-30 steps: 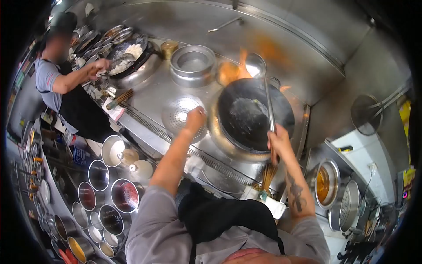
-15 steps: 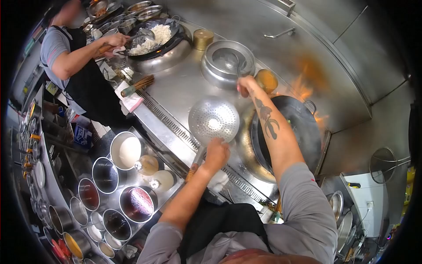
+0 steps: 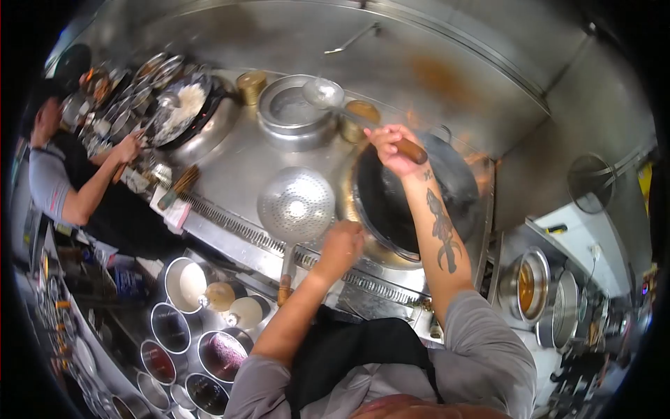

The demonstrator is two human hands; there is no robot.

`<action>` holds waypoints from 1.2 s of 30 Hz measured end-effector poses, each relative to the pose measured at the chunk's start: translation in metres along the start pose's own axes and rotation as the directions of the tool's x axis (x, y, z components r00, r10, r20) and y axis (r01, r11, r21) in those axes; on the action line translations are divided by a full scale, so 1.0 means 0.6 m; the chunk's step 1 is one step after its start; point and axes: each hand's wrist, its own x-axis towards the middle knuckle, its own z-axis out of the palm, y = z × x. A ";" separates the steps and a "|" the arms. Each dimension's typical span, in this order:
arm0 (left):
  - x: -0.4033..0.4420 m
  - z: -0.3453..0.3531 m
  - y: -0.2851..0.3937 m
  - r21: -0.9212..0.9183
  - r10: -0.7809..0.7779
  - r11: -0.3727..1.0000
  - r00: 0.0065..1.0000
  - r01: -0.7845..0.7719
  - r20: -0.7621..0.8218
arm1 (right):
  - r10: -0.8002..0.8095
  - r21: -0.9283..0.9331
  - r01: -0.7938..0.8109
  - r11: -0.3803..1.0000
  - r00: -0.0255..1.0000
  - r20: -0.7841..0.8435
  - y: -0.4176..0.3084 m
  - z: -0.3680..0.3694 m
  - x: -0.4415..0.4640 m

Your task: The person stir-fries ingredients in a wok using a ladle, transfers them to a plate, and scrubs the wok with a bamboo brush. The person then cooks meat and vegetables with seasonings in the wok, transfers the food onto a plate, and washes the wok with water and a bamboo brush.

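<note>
My right hand [image 3: 396, 148] is wrapped around the wooden handle of a ladle [image 3: 322, 92]. The ladle's bowl is up at the back, over the rim of a round metal pot [image 3: 296, 129]. Below that hand sits a dark wok [image 3: 380, 202], with flames behind its far edge. My left hand [image 3: 342, 246] is closed beside the wok's near left rim; whatever its fingers grip is hidden. A perforated skimmer [image 3: 296, 206] with a wooden handle lies on the steel counter, left of my left hand.
A co-worker [image 3: 91, 181] works at another wok [image 3: 202, 122] holding white food, at the left. Metal containers [image 3: 223, 353] of sauces and liquids stand at the lower left. A brass-coloured tin [image 3: 359, 115] sits behind my wok. A wire strainer [image 3: 592, 183] hangs at the right.
My right hand has turned over and lifted the ladle's bowl out of the round pot. My left hand has come to the wok's rim. The whole view has shifted.
</note>
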 end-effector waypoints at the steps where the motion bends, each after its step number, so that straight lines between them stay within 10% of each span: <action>1: 0.002 0.024 0.021 0.020 0.063 0.998 0.994 -0.065 0.088 | 0.017 0.000 -0.017 1.000 1.000 0.013 0.009 0.015 -0.043; 9: -0.046 0.180 0.099 0.166 0.336 0.885 0.844 -0.435 0.419 | -0.100 -0.128 0.082 0.988 0.984 -0.147 0.059 0.016 -0.373; 14: -0.046 0.215 0.103 0.133 0.310 0.912 0.865 -0.388 0.395 | -0.349 -0.435 0.154 0.887 0.842 -0.412 0.066 -0.009 -0.442; 21: -0.050 0.214 0.115 0.150 0.312 0.904 0.860 -0.399 0.404 | -0.839 -0.931 -0.274 0.239 0.424 -0.340 0.123 -0.102 -0.469; 27: -0.040 0.193 0.156 0.004 0.381 0.925 0.924 -0.381 0.037 | -0.791 -0.974 -0.098 0.207 0.570 -0.225 0.250 -0.120 -0.507; 30: -0.069 0.162 0.191 -0.389 -0.353 0.770 0.846 0.506 0.400 | -0.612 -0.878 -0.049 0.477 0.698 -0.371 0.303 -0.058 -0.495; 32: -0.092 0.147 0.142 -0.579 -0.246 0.046 0.571 0.814 0.783 | -0.471 -0.920 -0.116 0.376 0.831 -0.297 0.305 -0.061 -0.515; 36: -0.082 0.021 0.224 -0.574 -0.400 -0.051 0.509 0.818 0.762 | -0.561 -0.916 -0.314 0.251 0.724 -0.402 0.258 -0.125 -0.579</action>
